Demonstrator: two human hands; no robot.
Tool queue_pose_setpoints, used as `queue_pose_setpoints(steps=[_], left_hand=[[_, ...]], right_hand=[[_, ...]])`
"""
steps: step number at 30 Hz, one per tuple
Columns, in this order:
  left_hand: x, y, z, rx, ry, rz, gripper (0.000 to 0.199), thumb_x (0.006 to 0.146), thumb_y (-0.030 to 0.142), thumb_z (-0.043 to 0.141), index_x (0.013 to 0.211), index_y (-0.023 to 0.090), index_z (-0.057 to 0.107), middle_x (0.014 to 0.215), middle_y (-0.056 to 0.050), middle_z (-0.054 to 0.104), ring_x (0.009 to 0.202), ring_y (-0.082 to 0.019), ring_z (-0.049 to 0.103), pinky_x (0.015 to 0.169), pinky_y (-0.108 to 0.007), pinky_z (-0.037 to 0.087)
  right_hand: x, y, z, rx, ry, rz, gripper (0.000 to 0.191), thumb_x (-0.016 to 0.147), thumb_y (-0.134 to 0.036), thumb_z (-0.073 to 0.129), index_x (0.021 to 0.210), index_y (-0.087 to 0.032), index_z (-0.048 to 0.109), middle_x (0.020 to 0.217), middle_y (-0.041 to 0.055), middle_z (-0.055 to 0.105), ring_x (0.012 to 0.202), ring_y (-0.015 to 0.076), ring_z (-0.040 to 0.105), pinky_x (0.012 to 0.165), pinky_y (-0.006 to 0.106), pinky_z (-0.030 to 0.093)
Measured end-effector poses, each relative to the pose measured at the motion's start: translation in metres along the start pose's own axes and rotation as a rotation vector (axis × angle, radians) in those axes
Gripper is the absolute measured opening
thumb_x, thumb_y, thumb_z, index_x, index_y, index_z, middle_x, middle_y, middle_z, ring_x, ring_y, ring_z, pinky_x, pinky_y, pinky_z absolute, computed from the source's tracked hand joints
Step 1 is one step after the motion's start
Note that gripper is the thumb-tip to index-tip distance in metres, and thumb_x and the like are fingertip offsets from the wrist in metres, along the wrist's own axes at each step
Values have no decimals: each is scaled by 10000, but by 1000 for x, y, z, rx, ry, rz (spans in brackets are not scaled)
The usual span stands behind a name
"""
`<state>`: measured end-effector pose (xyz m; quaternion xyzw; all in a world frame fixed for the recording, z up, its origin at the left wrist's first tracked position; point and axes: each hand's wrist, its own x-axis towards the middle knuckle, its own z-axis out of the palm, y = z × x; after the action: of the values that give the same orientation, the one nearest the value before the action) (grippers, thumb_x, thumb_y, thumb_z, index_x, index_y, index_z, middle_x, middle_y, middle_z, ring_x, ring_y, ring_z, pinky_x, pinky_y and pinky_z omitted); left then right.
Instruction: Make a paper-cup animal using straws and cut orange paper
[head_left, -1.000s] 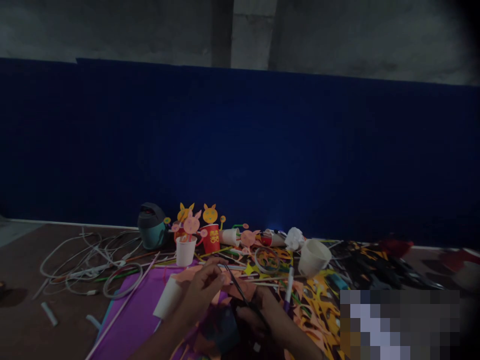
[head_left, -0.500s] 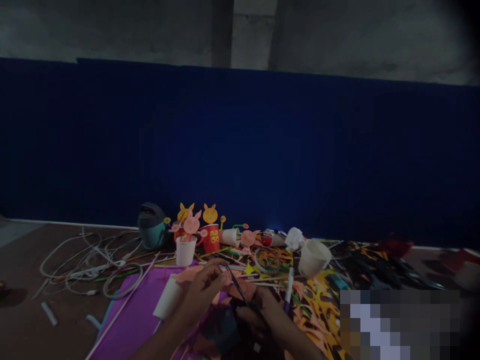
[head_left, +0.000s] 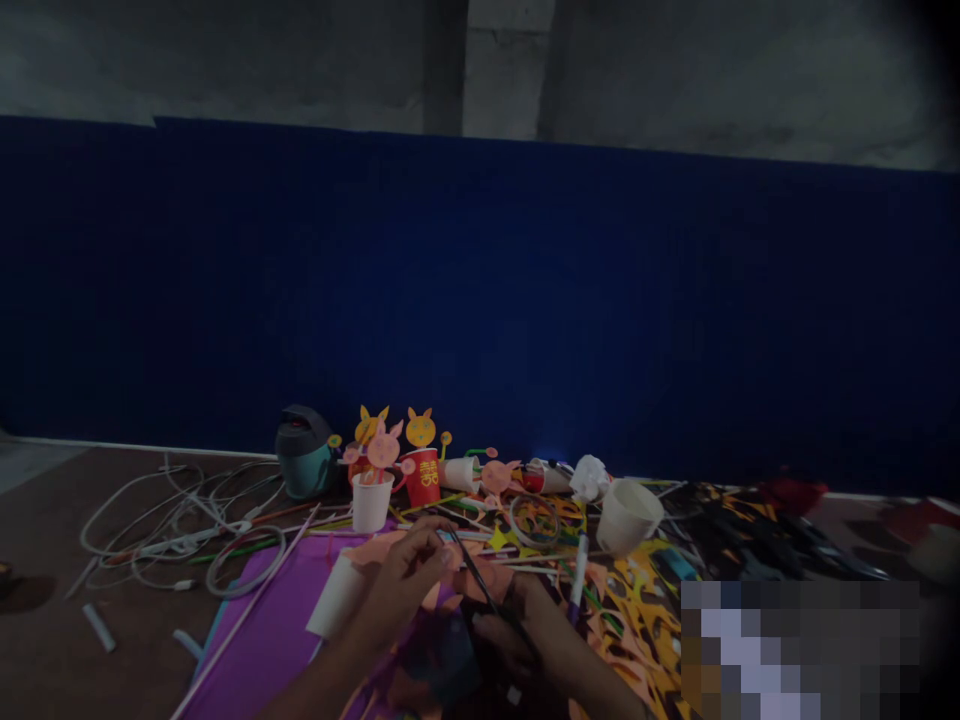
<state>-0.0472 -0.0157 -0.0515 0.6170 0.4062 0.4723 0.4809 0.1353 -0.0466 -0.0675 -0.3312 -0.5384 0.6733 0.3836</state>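
Dark-handled scissors (head_left: pixel 478 572) are in my right hand (head_left: pixel 529 620), whose fingers wrap round the handles. The blades point up and left toward my left hand (head_left: pixel 412 570). That hand is closed in a pinch at the blade tips, on a small piece too small to name. Salmon-pink paper (head_left: pixel 491 578) lies behind and beside the blades. Left of my left hand is a white paper cup (head_left: pixel 336 598) lying tilted on a purple sheet (head_left: pixel 262 630).
Behind stand a white cup (head_left: pixel 371 503) with a pink animal face and a red cup (head_left: pixel 424 478) with a yellow one. White cables (head_left: pixel 180 520) and a teal device (head_left: pixel 304 455) are left; paper scraps (head_left: pixel 622 640) and an open white cup (head_left: pixel 630 515) are right.
Both hands and the scissors have stayed almost in place, with only slight shifts at the left fingertips and right hand.
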Motion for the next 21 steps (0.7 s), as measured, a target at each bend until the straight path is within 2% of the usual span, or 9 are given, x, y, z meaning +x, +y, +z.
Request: queue_pose_setpoints(steps=[2,5,11,17,21], left_hand=[[0,0,-1,-8,-15,6,241,814,331,562,619,193,528,1062,-93,620,1053,-261,546,857,-321,394],[0,1,-1,-16,-24,4,217,818,322,553,643,196,533,1080,-87,614,1081,-254,531,874,-309,381],[0,3,-1,5,-14,-20,231,817,313,535,617,204,493,1042,-79,625,1054,-242,530,833,-288,386],[0,4,-1,0,-21,-23,247,810,335,539,607,195,540,1055,-85,635,1046,-246,542,839,-295,398],[-1,3,0,-51,51,-34,246,786,368,574,612,197,540,1040,-82,649,1038,-260,552,827,-314,422]], right_hand=[[-2,-1,-1,-6,-12,-2,445,761,-550,637,940,-144,672,499,-63,471,319,15,230,304,155,193],[-4,-6,0,-33,-14,-7,397,726,-492,704,924,-148,683,473,-78,450,322,14,219,305,153,185],[-5,-16,5,-46,-38,-13,311,723,-410,734,881,-143,710,503,-72,488,337,8,235,319,145,186],[-5,-21,7,-80,-30,-73,246,675,-353,777,807,-152,727,559,-45,559,429,43,371,406,156,317],[-1,-20,6,-75,1,-55,269,661,-386,768,771,-145,724,507,-40,546,416,55,372,372,161,275]])
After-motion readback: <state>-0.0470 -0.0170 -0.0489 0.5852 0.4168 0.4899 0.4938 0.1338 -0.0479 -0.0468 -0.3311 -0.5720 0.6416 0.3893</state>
